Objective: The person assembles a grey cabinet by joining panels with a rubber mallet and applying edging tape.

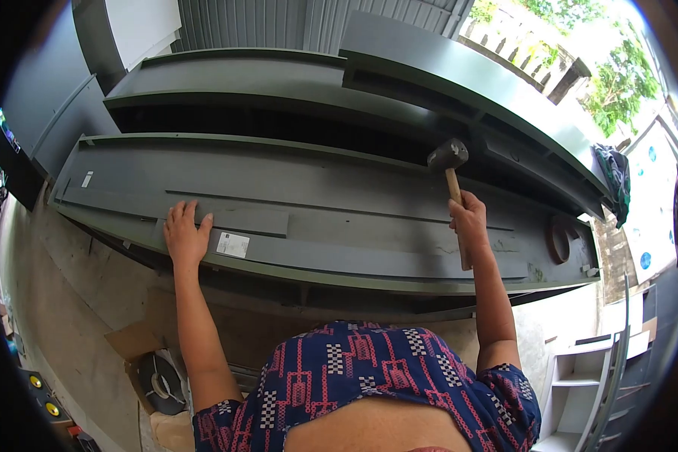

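My right hand (470,220) is wrapped round the wooden handle of a hammer (447,155) with a heavy, blocky dark head. The hammer is raised over the right half of a long grey panel piece (309,169) with a raised rim. My left hand (187,232) lies with its fingers spread on the left part, on a flat grey strip (248,221). Close to that hand a white label (233,245) is stuck on a longer grey strip (339,256). A thin strip (331,207) lies farther back.
A brown ring-shaped band (558,240) lies at the panel's right end. Behind stand another long grey piece (248,75) and a big grey cabinet-like piece (467,75), with dark cloth (615,181) on its corner. A black coil (161,383) and cardboard (134,340) are on the floor at left.
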The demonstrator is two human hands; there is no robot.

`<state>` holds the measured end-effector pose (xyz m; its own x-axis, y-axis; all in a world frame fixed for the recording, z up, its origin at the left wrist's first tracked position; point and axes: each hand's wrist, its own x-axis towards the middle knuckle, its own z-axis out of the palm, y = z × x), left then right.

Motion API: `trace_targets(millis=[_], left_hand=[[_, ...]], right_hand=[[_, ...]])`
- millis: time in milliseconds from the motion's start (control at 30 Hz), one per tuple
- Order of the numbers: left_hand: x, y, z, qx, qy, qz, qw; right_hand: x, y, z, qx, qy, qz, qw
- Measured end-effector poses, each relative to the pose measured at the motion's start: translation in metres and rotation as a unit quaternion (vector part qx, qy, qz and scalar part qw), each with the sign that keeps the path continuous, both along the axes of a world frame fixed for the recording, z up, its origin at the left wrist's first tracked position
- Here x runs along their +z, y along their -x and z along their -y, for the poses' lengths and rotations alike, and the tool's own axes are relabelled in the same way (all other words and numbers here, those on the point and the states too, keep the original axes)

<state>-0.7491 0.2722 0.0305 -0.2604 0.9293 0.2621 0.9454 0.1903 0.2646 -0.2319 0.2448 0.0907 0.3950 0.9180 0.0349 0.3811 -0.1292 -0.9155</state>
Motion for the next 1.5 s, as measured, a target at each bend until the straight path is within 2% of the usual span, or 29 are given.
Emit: trace_targets(millis=[167, 267, 700, 767, 900, 1067, 1233, 1500], left_hand=[[-0.003, 0.001, -0.001, -0.002, 0.001, 0.000, 1.000], [-0.001, 0.000, 0.000, 0.000, 0.004, -0.001, 1.000], [0.001, -0.005, 0.000, 0.003, 0.021, -0.002, 1.000], [0.000, -0.006, -0.001, -0.007, 0.008, -0.008, 1.000], [-0.010, -0.003, -0.006, -0.041, -0.089, -0.028, 0.995], [-0.021, -0.020, -0.009, -0.013, -0.004, -0.002, 1.000], [-0.015, -0.010, -0.009, 0.004, 0.013, 0.004, 1.000], [-0.020, 0.016, 0.000, 0.026, -0.008, 0.021, 0.999]], right_hand=[[-0.015, -0.015, -0.013, -0.027, 0.005, 0.008, 1.000], [-0.019, -0.022, -0.017, -0.025, 0.053, 0.033, 0.998], [-0.027, -0.031, -0.023, -0.031, 0.013, 0.071, 0.997], [-0.036, -0.040, -0.026, -0.020, 0.005, 0.118, 0.993], [-0.029, -0.043, -0.031, -0.028, 0.061, 0.152, 0.986], [-0.078, -0.105, -0.051, 0.019, 0.042, 0.158, 0.986], [-0.046, -0.043, -0.029, 0.007, 0.048, 0.150, 0.988], [-0.060, -0.041, -0.029, 0.035, 0.027, 0.165, 0.985]])
